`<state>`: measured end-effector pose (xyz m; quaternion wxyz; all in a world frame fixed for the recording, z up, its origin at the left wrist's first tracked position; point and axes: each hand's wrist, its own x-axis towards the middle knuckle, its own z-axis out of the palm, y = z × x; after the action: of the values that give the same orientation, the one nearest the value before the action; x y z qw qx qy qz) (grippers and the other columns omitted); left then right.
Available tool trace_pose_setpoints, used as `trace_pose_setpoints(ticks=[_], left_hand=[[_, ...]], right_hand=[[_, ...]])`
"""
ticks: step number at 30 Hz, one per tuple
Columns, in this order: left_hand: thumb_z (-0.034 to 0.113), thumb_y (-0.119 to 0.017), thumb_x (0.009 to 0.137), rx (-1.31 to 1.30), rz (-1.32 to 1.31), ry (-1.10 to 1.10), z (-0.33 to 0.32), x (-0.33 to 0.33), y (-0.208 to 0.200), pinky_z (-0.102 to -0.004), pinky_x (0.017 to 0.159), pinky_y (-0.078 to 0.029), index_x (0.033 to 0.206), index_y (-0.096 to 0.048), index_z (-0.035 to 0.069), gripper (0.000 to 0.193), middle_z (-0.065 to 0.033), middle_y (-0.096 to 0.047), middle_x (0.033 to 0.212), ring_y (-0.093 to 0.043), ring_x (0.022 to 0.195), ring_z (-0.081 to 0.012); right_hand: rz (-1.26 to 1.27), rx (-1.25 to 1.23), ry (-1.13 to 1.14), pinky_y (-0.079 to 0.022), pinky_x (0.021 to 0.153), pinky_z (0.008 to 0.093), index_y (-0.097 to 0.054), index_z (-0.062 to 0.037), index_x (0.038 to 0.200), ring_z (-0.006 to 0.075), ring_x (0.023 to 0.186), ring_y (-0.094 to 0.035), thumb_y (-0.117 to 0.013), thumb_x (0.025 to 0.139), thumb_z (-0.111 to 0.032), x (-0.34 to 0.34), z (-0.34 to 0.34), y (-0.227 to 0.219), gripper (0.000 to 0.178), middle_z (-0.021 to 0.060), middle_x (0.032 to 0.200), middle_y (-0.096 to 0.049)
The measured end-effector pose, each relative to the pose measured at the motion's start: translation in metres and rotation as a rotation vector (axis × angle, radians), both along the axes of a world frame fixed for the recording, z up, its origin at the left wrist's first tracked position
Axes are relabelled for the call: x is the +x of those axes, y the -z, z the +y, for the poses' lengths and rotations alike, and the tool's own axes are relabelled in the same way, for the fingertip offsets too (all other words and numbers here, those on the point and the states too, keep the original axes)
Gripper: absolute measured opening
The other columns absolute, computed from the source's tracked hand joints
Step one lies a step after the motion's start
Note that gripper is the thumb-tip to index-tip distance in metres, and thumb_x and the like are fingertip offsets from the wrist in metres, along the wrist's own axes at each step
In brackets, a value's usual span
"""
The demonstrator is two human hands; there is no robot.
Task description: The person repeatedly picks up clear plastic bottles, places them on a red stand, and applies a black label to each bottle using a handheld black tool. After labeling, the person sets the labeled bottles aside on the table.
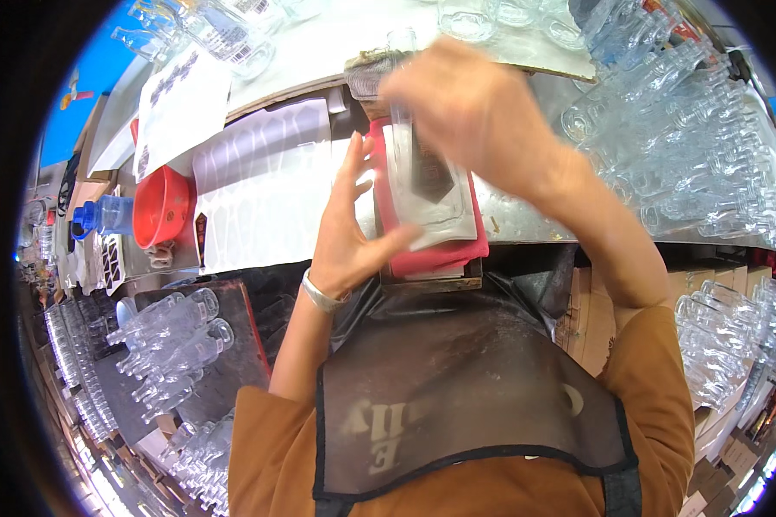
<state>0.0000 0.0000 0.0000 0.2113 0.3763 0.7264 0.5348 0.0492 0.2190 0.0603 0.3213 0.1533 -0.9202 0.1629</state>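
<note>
My left hand [347, 237] is open beside the left edge of a pad, its thumb reaching over the pad and its fingers spread. The red cloth [440, 260] covers the pad, with a whitish sheet [453, 226] on top. On the sheet lies a clear piece of glassware with a dark pointed label [433, 177], partly hidden by my right hand. My right hand [466, 108] is above the pad's far end, bent at the wrist and smeared by motion; whether its fingers hold anything is unclear. Close to its fingertips is a grey cloth wad [371, 76].
A sheet of clear label shapes [263, 185] lies to the left, beside a red bowl [162, 207] and a blue-capped bottle [110, 215]. Many clear glass bottles [681, 129] lie piled at the right. More bottles [177, 340] stand on a lower board at left. Cardboard boxes [586, 314] sit below the bench.
</note>
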Motion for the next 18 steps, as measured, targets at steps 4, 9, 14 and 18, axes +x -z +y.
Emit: trace_pose_setpoints(ticks=[4, 9, 14, 18], left_hand=[[0.024, -0.090, 0.067, -0.106, 0.339, 0.082, -0.004, 0.002, 0.007, -0.0428, 0.116, -0.033, 0.155, -0.016, -0.007, 0.118, -0.0279, -0.030, 0.156, -0.036, 0.143, -0.0367], [0.015, -0.094, 0.062, -0.055, 0.358, -0.009, 0.016, 0.024, 0.000, -0.0438, 0.113, -0.038, 0.157, -0.006, -0.002, 0.130, -0.0237, -0.031, 0.157, -0.040, 0.141, -0.0347], [0.019, -0.092, 0.063, 0.017, 0.522, -0.097, 0.028, 0.025, 0.013, -0.0432, 0.099, -0.048, 0.154, -0.013, -0.007, 0.123, -0.0290, -0.050, 0.136, -0.054, 0.121, -0.0421], [0.015, -0.089, 0.067, 0.056, 0.491, -0.093, 0.025, 0.024, 0.014, -0.0415, 0.108, -0.043, 0.155, -0.008, -0.007, 0.121, -0.0308, -0.042, 0.145, -0.048, 0.132, -0.0407]], right_hand=[[-0.288, -0.170, -0.353, -0.054, 0.076, 0.0386, -0.063, -0.0091, 0.095, 0.0271, 0.087, -0.063, -0.070, 0.076, -0.008, 0.034, -0.032, -0.003, 0.021, 0.0084, 0.088, -0.064], [-0.052, -0.380, 0.168, -0.055, 0.073, 0.0327, -0.067, -0.0008, 0.105, 0.0223, 0.084, -0.069, -0.067, 0.085, -0.005, 0.008, 0.030, 0.002, 0.020, 0.0133, 0.101, -0.068], [-0.248, -0.511, -0.262, -0.054, 0.087, 0.0382, -0.068, -0.0076, 0.101, 0.0279, 0.101, -0.065, -0.071, 0.068, 0.008, 0.089, -0.019, 0.028, 0.036, 0.0107, 0.106, -0.069], [-0.588, -0.978, -0.043, -0.051, 0.079, 0.0302, -0.069, -0.0031, 0.110, 0.0182, 0.087, -0.066, -0.067, 0.087, -0.003, 0.120, -0.016, 0.024, 0.022, 0.0083, 0.097, -0.069]])
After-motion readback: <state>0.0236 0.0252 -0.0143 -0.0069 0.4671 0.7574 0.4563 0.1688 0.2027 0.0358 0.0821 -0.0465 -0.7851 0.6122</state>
